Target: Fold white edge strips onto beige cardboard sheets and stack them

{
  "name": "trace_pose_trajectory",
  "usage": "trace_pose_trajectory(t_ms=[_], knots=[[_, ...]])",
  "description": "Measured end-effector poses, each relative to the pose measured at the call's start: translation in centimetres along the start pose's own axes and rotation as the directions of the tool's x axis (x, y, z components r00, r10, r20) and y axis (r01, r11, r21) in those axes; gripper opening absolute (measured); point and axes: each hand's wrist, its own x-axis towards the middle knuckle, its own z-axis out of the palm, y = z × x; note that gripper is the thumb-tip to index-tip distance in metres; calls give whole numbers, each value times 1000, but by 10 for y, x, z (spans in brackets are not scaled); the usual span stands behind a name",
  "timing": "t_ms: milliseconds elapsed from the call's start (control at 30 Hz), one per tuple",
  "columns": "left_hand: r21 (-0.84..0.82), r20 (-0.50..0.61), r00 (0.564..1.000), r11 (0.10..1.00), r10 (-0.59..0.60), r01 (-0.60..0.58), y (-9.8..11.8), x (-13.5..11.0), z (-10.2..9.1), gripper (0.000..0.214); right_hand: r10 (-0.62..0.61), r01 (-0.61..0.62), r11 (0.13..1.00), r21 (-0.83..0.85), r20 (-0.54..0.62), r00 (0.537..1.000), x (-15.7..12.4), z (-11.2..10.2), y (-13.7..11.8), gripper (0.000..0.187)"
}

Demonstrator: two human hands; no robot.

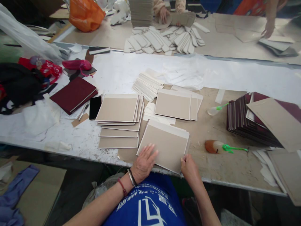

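A beige panel with a pale strip along its far edge (164,142) lies tilted at the table's front edge. My left hand (145,160) rests flat on its near left part, fingers spread. At the panel's right edge my right hand (190,168) is closed, thumb and fingers pinching the near right corner. Left of it stands a staggered stack of similar beige panels (118,108). Behind it are a few more panels (172,103) and a fanned pile of cream strips (148,84). Whatever lies under the held panel is mostly hidden.
Two glue bottles with green nozzles, one brown (213,146) and one clear (213,110), lie to the right. Beyond them stands a maroon stack (240,116). A phone (95,107) and maroon folders (74,94) lie left. Co-workers' hands (164,15) appear at the far table.
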Motion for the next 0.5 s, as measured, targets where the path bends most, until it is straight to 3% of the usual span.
trace_pose_trajectory(t_ms=[100, 267, 500], knots=[[65, -131, 984, 989, -120, 130, -22, -20, -6, 46, -2, 2, 1000, 25, -10, 1000, 0, 1, 0, 8], [62, -130, 991, 997, -34, 43, -51, -41, -5, 37, 10, -10, 1000, 17, -1, 1000, 2, 3, 3, 8], [50, -124, 992, 999, -7, 13, -54, -35, -8, 28, 3, -3, 999, 37, -4, 1000, 2, 4, 4, 8]])
